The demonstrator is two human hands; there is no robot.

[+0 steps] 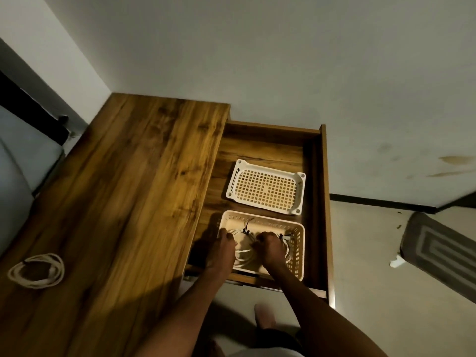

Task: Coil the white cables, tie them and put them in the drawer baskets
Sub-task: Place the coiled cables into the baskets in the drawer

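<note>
Your left hand (pixel 223 240) and right hand (pixel 269 244) are both down in the near basket (pixel 298 249), fingers curled around the tied white cables (pixel 243 255). Settle those coils flat, ties up, and let go without dragging a loop over the rim. One coil (pixel 36 270) waits on the table (pixel 123 189) to your left; whether it is tied can't be told. Beyond, the far basket (pixel 266 188) in the drawer (pixel 322 202) sits empty: send that coil there.
</note>
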